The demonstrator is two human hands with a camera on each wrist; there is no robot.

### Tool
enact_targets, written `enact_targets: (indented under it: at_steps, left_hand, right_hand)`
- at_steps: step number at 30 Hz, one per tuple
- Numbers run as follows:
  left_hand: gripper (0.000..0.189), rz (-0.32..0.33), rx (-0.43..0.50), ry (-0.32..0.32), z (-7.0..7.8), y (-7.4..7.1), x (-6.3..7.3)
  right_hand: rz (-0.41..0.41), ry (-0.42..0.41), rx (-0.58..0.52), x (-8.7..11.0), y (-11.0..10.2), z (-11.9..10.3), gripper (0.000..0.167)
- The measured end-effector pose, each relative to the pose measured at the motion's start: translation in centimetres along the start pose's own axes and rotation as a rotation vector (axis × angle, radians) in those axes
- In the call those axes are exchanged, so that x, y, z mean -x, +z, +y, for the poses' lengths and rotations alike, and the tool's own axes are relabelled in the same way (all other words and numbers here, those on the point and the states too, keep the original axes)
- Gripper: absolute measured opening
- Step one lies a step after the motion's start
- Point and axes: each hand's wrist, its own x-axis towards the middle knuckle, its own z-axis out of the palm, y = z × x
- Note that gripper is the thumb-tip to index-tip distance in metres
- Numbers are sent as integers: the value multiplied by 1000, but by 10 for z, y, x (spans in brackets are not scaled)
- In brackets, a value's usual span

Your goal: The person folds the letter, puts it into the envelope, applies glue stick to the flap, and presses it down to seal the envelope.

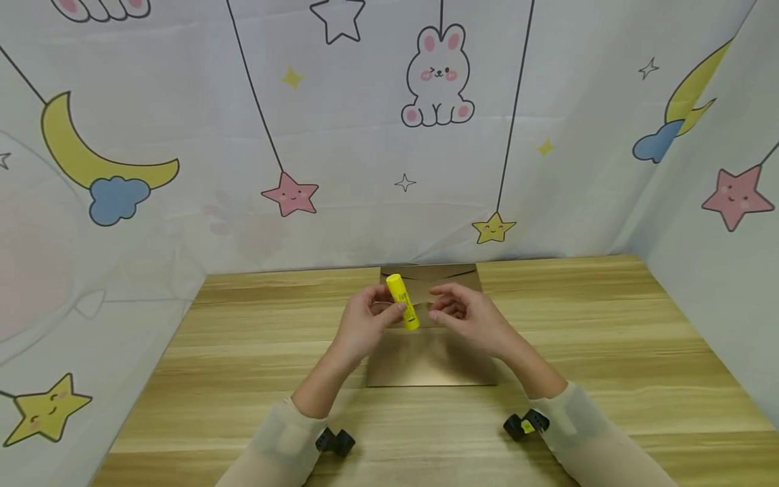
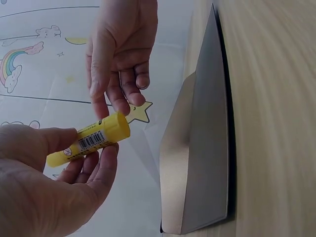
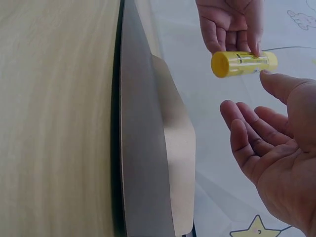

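Observation:
A yellow glue stick (image 1: 403,302) with a printed label is held up over a brown envelope (image 1: 432,362). My left hand (image 1: 363,323) pinches it between thumb and fingers, and its barcode shows in the left wrist view. Close to its right side is my right hand (image 1: 471,316), fingers relaxed and slightly bent, holding nothing. In the right wrist view a gap shows between the thumb and the other fingers of that hand (image 3: 281,143). The envelope lies flat on the table, its flap (image 2: 175,173) raised a little along the fold. Both hands cover parts of it in the head view.
The wood-grain table (image 1: 255,338) extends to both sides of the envelope. Behind it hangs a white cloth (image 1: 365,135) printed with stars, moons and a rabbit. Small black devices (image 1: 335,442) sit at both wrists, just above the tabletop.

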Motion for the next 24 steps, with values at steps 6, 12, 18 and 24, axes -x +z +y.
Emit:
enact_targets:
  at_steps: [6,12,18,24]
  left_hand:
    - [31,-30,90,-32,-3,1,-3]
    - [30,-53,183,-60,-6,3,-6]
    - [31,-104,186,-57,-12,4,-11]
    - [31,-115,192,-58,-13,3,-15]
  right_hand:
    - [12,-8,20,-2,6,-2,42]
    - [23,-59,64,-6,11,-2,43]
    - [38,-110,121,-9,15,-2,41]
    - [64,-123,185,-12,17,-3,34]
